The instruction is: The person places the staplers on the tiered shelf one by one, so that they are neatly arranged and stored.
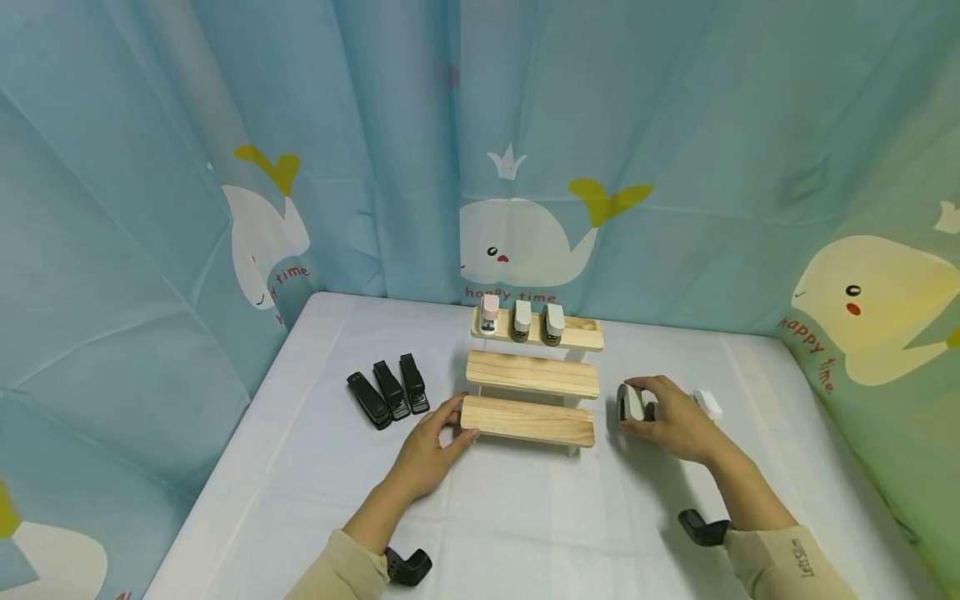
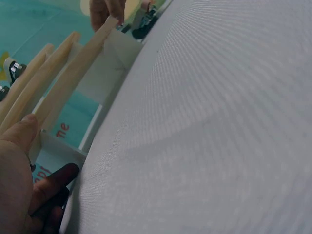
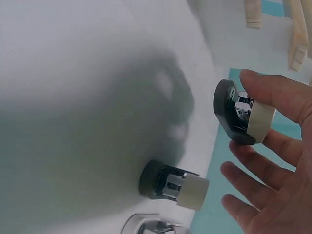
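My right hand pinches a small cream-and-grey stapler between thumb and fingers, above the table to the right of a three-tier wooden display stand. Below it, a second cream-and-dark stapler stands on the cloth, and a white stapler is beside that, partly cut off in the right wrist view. At the left end of the stand's lowest shelf, my left hand holds the board, its thumb against the wood. On the top tier are a pink-and-white stapler and two cream-and-dark staplers.
Three black staplers lie side by side left of the stand. The middle shelf and lowest shelf show bare wood. A white cloth covers the table, and a blue whale-print curtain hangs behind.
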A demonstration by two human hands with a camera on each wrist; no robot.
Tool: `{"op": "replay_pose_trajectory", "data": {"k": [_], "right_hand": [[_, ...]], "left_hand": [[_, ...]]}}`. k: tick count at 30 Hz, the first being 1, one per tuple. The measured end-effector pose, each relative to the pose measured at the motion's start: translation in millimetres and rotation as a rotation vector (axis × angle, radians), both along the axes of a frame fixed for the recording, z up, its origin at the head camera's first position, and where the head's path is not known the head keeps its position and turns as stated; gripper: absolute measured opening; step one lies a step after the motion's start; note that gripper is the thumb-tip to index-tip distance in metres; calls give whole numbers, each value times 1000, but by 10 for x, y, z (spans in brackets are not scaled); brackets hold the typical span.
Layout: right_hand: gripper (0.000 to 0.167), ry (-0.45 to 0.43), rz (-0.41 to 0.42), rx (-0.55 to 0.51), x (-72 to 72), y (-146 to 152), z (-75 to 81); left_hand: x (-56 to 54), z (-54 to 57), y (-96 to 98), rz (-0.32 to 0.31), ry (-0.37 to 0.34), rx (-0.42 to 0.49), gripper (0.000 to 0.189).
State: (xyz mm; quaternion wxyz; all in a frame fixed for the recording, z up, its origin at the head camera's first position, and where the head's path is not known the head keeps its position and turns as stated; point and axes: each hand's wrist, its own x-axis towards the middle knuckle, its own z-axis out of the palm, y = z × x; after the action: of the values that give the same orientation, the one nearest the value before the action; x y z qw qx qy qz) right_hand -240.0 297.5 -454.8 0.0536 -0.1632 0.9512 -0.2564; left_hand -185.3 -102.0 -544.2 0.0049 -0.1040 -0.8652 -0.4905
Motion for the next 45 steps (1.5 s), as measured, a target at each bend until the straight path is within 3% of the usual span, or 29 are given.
{"op": "replay_pose_trajectory", "data": {"k": [21,33,45], "right_hand": [[72,64,-12,-98,-53,-141,132],[73,93,-18,-242,-87,-252,249],[72,146,-22,-315,-133,-345,347]], "left_hand": [[2,-30,-6,4,-5,-18,71],[0,-32,-2,5,-7,-14,76],[8,-42,-4,8,-4,-7,74]]}}
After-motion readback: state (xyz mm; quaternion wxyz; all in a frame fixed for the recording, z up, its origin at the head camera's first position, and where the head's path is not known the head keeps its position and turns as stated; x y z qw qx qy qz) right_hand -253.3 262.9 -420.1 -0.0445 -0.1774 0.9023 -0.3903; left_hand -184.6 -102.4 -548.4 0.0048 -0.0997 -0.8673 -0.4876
